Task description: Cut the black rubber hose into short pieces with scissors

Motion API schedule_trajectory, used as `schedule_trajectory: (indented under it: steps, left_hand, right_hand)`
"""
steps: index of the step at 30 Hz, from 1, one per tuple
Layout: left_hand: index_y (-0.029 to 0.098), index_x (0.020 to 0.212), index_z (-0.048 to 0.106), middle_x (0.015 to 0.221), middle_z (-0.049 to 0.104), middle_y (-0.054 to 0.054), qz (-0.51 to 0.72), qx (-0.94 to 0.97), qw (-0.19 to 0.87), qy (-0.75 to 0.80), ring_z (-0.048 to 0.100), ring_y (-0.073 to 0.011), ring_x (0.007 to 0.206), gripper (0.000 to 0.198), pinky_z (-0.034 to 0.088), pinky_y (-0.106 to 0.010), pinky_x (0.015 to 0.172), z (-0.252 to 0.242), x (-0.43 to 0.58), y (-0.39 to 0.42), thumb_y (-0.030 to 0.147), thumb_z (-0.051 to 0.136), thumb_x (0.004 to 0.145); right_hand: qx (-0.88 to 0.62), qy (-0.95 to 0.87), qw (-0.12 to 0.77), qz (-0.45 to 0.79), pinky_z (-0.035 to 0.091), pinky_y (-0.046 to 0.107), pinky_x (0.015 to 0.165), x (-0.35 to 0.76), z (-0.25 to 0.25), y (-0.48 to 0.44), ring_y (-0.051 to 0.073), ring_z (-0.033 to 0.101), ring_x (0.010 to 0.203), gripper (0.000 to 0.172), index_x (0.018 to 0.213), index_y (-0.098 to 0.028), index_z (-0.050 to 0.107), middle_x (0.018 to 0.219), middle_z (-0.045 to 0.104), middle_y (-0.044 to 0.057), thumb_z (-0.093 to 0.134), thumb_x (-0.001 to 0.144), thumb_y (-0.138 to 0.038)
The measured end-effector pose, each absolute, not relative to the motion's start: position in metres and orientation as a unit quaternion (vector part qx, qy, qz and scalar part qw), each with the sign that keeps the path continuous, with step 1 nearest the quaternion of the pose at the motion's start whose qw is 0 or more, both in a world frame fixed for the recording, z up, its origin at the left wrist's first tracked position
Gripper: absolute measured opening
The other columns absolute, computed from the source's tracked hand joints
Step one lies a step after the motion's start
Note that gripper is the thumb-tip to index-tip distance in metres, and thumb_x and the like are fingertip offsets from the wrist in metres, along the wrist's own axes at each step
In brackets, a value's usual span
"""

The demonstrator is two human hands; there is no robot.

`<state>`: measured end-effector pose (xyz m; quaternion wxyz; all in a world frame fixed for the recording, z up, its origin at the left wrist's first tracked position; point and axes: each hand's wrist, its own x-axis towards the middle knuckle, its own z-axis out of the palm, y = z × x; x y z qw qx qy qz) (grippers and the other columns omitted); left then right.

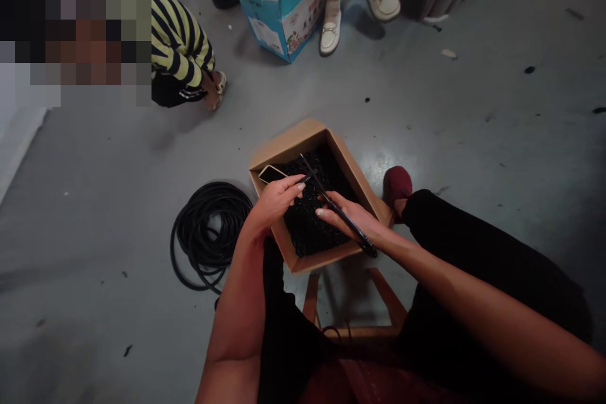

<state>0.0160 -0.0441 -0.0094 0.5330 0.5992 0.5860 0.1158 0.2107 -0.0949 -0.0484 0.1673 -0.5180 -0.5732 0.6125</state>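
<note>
- Cardboard box point(288, 145) rests on a wooden stool point(310, 297), filled with black bits. A dark flat phone-like thing point(271, 173) lies at its left corner.
- Left hand point(279, 199): grip pinching one end of a black cable point(367, 243) over the box.
- Right hand point(353, 214): grip closed round the same cable further along.
- Coil of black hose point(208, 233) lies on the floor, just left of the box.
- Red shoe point(396, 182) sits beside the box's right wall.
- Well apart: a crouching person's striped sleeve point(177, 38), a blue-and-white carton point(279, 6), white shoes point(330, 35).

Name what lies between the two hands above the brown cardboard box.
Head view: a thin black cable runs from the left hand to the right hand, over loose black pieces.
</note>
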Motion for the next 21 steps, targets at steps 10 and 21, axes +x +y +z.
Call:
schedule_trajectory:
  steps: [10,21]
  left_hand:
    - [0.016,0.115,0.064,0.073,0.059,-0.001,0.094,0.611,0.519,0.591,0.046,-0.0093,0.060,0.040,0.039,-0.022,0.059,-0.0080,0.0236,-0.0453,0.035,0.044,0.086]
    - [0.016,0.112,0.065,0.074,0.058,-0.001,0.093,0.614,0.527,0.580,0.046,-0.0092,0.060,0.039,0.039,-0.021,0.058,-0.0074,0.0217,-0.0460,0.035,0.043,0.086]
  right_hand:
    - [-0.518,-0.579,0.162,0.608,0.045,0.035,0.078,0.2091,-0.0507,-0.0953,0.024,0.062,0.091,0.047,0.120,-0.020,0.050,0.105,0.065,0.009,0.055,0.084,-0.049]
    - [-0.463,-0.566,0.197,0.653,0.043,0.041,0.093,0.2127,-0.0540,-0.0947,0.026,0.054,0.112,0.050,0.123,-0.019,0.048,0.119,0.059,0.010,0.052,0.085,-0.052]
